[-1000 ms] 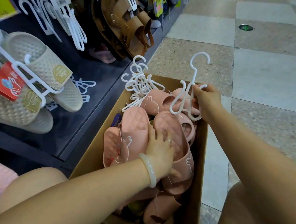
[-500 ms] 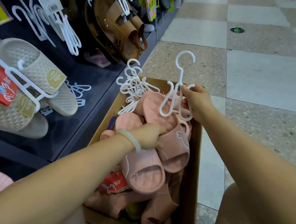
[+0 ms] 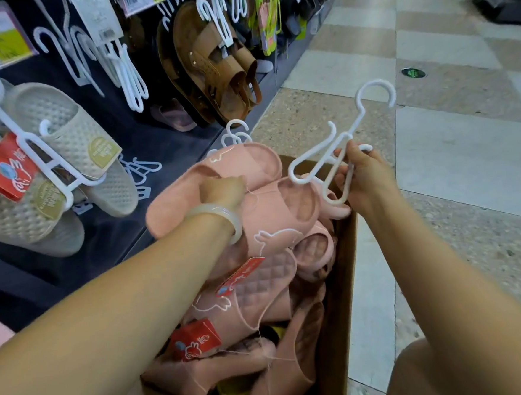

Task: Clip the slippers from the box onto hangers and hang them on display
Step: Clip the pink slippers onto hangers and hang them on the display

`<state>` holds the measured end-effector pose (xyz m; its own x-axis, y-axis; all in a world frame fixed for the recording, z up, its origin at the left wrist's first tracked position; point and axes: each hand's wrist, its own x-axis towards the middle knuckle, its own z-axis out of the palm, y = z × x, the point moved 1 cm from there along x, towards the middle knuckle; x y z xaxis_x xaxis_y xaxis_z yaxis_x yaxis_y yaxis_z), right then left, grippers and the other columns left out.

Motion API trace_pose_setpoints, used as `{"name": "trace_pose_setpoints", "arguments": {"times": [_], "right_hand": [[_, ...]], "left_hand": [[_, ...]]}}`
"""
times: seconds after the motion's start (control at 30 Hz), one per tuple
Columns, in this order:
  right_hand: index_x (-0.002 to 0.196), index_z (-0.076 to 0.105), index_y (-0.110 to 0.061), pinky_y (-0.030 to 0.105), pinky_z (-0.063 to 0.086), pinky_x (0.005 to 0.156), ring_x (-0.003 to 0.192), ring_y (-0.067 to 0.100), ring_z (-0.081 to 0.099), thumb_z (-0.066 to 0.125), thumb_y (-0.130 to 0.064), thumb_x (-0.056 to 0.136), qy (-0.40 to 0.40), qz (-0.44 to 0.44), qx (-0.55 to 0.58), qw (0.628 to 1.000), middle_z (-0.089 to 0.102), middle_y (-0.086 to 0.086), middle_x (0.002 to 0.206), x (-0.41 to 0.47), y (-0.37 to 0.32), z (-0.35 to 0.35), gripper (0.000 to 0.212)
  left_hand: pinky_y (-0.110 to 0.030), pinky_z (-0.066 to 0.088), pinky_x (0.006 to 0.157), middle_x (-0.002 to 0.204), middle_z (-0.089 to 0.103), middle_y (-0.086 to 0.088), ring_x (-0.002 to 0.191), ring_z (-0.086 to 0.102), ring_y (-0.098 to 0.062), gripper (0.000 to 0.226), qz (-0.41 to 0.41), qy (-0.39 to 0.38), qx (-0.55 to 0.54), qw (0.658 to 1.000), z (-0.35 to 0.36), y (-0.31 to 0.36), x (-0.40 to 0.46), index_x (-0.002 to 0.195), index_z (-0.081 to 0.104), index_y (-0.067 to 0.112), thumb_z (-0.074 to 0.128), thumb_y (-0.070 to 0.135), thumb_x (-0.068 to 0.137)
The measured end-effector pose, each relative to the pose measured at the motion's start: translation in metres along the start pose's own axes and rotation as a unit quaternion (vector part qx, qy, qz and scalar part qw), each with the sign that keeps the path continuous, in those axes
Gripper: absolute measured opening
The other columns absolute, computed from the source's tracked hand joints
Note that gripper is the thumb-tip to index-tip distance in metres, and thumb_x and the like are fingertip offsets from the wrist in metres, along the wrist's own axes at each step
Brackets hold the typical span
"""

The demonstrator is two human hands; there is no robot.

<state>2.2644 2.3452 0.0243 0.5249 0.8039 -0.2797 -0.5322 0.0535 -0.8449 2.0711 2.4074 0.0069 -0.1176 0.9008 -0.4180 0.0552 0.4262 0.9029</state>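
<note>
The left hand point(image 3: 221, 190) is closed on a pair of pink slippers point(image 3: 246, 195), raised above the cardboard box point(image 3: 342, 284). A thread appears to tie the pair to slippers below; pulling higher may drag those out. The right hand point(image 3: 362, 177) grips a white hanger point(image 3: 333, 158) just beside the pair. Its open prongs may snag the strap or miss it.
</note>
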Motion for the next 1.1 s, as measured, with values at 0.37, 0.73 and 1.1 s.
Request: {"name": "trace_pose_setpoints", "arguments": {"times": [0.37, 0.73, 1.1], "right_hand": [[0.076, 0.063, -0.011, 0.019, 0.041, 0.041, 0.042, 0.01, 0.048, 0.057, -0.017, 0.092, -0.091, 0.087, -0.173, 0.977, 0.058, 0.001, 0.053, -0.008, 0.019, 0.011, 0.018], [0.101, 0.066, 0.0, 0.031, 0.057, 0.067, 0.075, 0.026, 0.063, 0.065, -0.013, 0.086, -0.12, 0.087, -0.382, 0.912, 0.067, 0.02, 0.09, -0.017, 0.046, 0.011, 0.02], [0.088, 0.053, -0.013, 0.019, 0.049, 0.043, 0.045, 0.009, 0.056, 0.073, -0.02, 0.078, -0.167, 0.011, -0.479, 0.862, 0.062, 0.004, 0.065, -0.037, 0.062, 0.037, 0.024]], "left_hand": [[-0.037, 0.05, 0.08, 0.086, 0.067, -0.004, 0.086, 0.064, -0.033, 0.069, 0.027, -0.002, 0.28, 0.96, 0.024, -0.032, 0.011, 0.088, 0.064, 0.023, 0.047, 0.085, 0.06], [-0.04, 0.041, 0.1, 0.089, 0.065, -0.01, 0.101, 0.06, -0.031, 0.039, -0.172, -0.178, 0.049, 0.968, -0.014, -0.034, -0.031, 0.094, 0.061, 0.005, 0.056, 0.043, 0.083], [-0.038, 0.043, 0.101, 0.131, 0.048, -0.002, 0.118, 0.049, -0.019, 0.073, 0.175, -0.131, 0.359, 0.907, -0.063, -0.037, 0.02, 0.126, 0.05, 0.019, 0.074, 0.054, 0.066]]}}
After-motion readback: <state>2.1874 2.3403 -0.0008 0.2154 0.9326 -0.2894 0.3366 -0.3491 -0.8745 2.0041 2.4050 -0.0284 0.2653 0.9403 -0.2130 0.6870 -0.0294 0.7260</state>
